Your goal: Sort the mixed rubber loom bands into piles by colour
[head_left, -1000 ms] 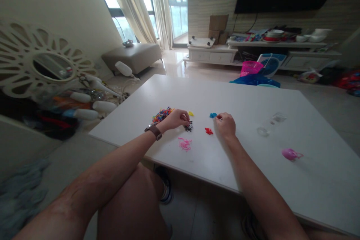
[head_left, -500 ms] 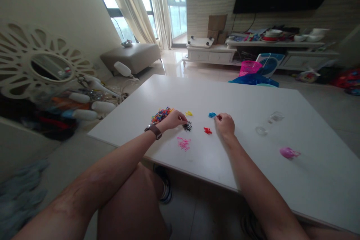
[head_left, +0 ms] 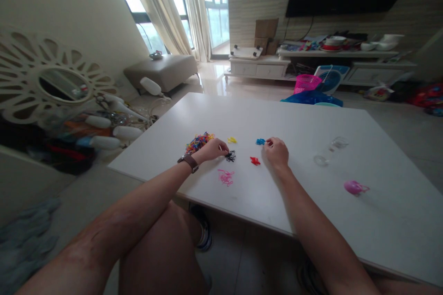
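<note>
My left hand (head_left: pixel 217 149), with a brown-strapped watch (head_left: pixel 189 162) on the wrist, has its fingertips pinched at the edge of a pile of black rubber bands (head_left: pixel 230 156). Behind it lies a mixed heap of coloured rubber bands (head_left: pixel 200 141), partly covered by the hand. My right hand (head_left: pixel 277 151) rests with fingers pinched together beside a pile of blue rubber bands (head_left: pixel 260 141). What either pinch holds is too small to see. Between the hands are yellow bands (head_left: pixel 232 140) and red bands (head_left: pixel 255 161); pink bands (head_left: pixel 226 177) lie nearer me.
On the right of the white table (head_left: pixel 263 207) lie a clear plastic container (head_left: pixel 321 160), another clear piece (head_left: pixel 339 142) and a pink-purple rounded item (head_left: pixel 354 187). A pink basket (head_left: pixel 306 84) stands beyond the far edge. Lamp arms with white shades (head_left: pixel 127 132) are left of the table.
My left hand has shifted very slightly left at the black pile. My right hand stays beside the blue pile, almost still.
</note>
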The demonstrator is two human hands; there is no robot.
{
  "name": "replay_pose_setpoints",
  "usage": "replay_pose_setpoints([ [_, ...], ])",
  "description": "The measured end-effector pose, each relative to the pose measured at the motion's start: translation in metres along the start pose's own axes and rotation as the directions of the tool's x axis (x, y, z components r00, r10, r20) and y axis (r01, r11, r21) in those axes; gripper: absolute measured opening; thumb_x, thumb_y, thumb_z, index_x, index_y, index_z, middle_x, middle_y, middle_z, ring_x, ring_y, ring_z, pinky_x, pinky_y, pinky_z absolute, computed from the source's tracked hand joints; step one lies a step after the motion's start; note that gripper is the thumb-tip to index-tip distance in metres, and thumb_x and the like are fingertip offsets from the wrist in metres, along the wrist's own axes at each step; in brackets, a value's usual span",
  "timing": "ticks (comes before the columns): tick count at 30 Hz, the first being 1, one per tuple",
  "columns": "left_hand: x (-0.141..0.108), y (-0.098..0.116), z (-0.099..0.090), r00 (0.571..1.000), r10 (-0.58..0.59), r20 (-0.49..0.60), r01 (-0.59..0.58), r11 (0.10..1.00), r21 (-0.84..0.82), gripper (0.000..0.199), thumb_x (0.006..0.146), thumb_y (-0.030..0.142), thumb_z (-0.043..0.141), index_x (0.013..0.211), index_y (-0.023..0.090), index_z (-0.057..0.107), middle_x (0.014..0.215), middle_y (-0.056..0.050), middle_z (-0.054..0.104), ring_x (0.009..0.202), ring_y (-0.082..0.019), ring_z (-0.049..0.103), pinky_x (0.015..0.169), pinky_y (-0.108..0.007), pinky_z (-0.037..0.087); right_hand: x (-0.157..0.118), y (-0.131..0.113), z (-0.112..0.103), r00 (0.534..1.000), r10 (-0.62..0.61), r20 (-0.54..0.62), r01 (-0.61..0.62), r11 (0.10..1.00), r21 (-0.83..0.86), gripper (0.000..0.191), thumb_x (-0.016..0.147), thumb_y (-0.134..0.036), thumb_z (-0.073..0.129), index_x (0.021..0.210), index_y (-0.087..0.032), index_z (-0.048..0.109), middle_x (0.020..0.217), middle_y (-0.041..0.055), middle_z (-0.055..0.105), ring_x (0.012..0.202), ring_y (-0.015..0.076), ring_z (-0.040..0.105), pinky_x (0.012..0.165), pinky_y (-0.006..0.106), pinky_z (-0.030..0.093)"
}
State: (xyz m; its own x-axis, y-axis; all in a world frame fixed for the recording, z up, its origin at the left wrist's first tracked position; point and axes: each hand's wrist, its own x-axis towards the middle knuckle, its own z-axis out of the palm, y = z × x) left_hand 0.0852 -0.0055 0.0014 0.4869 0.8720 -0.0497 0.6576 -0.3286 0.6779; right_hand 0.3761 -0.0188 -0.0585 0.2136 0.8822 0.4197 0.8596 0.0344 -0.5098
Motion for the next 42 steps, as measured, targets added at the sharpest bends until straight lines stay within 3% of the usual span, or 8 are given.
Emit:
replay_pose_setpoints([
  [4, -0.001, -0.002, -0.007, 1.0, -0.013, -0.021, 0.013, 1.0, -0.01, 0.017, 0.074, 0.025, 0.069, 0.082, 0.013, 0.078, 0.071, -0.006, 0.072, 0.063, -0.014, 0.061, 0.058, -0.022, 0.044, 0.0, -0.002, -0.002, 1.0, 0.003, 0.005, -0.003, 1.0, 0.021, 0.013, 0.083, -0.024, 0.052, 0.08, -0.02, 0.064, 0.082, 0.0062, 0.066, 0.08, 0.0218, 0.055, 0.072, 0.033, 0.037],
  [8, -0.007, -0.011, -0.025, 0.987, -0.095, -0.128, 0.092, 0.995, -0.035, 0.017, 0.074, 0.027, 0.069, 0.081, 0.014, 0.077, 0.07, -0.005, 0.071, 0.06, -0.013, 0.058, 0.056, -0.022, 0.043, 0.0, -0.004, -0.004, 1.0, 0.013, 0.004, -0.013, 0.999, 0.047, 0.014, 0.082, -0.026, 0.053, 0.086, -0.02, 0.065, 0.083, 0.0057, 0.066, 0.078, 0.0214, 0.054, 0.072, 0.033, 0.037],
  [13, -0.02, -0.028, -0.052, 0.932, -0.227, -0.281, 0.216, 0.974, -0.073, 0.025, 0.075, 0.033, 0.067, 0.087, 0.014, 0.078, 0.075, -0.005, 0.072, 0.065, -0.015, 0.06, 0.06, -0.024, 0.044, 0.0, -0.005, -0.004, 1.0, 0.019, -0.007, -0.019, 0.998, 0.066, 0.016, 0.081, -0.026, 0.054, 0.092, -0.021, 0.065, 0.082, 0.0052, 0.066, 0.081, 0.0229, 0.055, 0.073, 0.033, 0.038],
  [17, -0.03, -0.04, -0.061, 0.862, -0.326, -0.388, 0.343, 0.939, -0.025, 0.024, 0.071, 0.032, 0.07, 0.086, 0.015, 0.078, 0.075, -0.005, 0.073, 0.068, -0.016, 0.061, 0.06, -0.023, 0.043, -0.001, -0.005, -0.004, 1.0, 0.013, -0.015, -0.012, 0.997, 0.071, 0.014, 0.081, -0.025, 0.055, 0.09, -0.021, 0.065, 0.081, 0.0051, 0.066, 0.084, 0.0237, 0.055, 0.073, 0.033, 0.037],
  [23, -0.037, -0.053, -0.061, 0.825, -0.428, -0.369, 0.467, 0.884, 0.018, 0.024, 0.064, 0.029, 0.076, 0.084, 0.015, 0.077, 0.071, -0.004, 0.071, 0.066, -0.016, 0.06, 0.057, -0.023, 0.04, 0.0, -0.005, -0.004, 1.0, 0.0, 0.002, 0.0, 0.997, 0.072, 0.011, 0.081, -0.024, 0.056, 0.088, -0.021, 0.064, 0.082, 0.0049, 0.066, 0.084, 0.0234, 0.054, 0.076, 0.034, 0.037],
  [33, -0.034, -0.06, -0.049, 0.833, -0.453, -0.318, 0.491, 0.87, 0.047, 0.019, 0.068, 0.028, 0.071, 0.08, 0.015, 0.074, 0.065, -0.003, 0.067, 0.062, -0.015, 0.059, 0.055, -0.023, 0.039, 0.0, -0.004, -0.001, 1.0, -0.005, -0.013, 0.007, 0.996, 0.091, 0.009, 0.08, -0.024, 0.057, 0.084, -0.021, 0.064, 0.082, 0.0043, 0.066, 0.085, 0.0232, 0.053, 0.075, 0.034, 0.038],
  [42, -0.032, -0.06, -0.058, 0.826, -0.342, -0.448, 0.401, 0.915, 0.039, 0.023, 0.07, 0.036, 0.069, 0.078, 0.015, 0.072, 0.072, -0.005, 0.07, 0.067, -0.017, 0.06, 0.057, -0.025, 0.04, -0.001, -0.006, 0.0, 1.0, -0.002, -0.003, 0.002, 0.992, 0.124, 0.009, 0.08, -0.024, 0.056, 0.083, -0.021, 0.064, 0.081, 0.0046, 0.066, 0.084, 0.0229, 0.052, 0.077, 0.034, 0.038],
])
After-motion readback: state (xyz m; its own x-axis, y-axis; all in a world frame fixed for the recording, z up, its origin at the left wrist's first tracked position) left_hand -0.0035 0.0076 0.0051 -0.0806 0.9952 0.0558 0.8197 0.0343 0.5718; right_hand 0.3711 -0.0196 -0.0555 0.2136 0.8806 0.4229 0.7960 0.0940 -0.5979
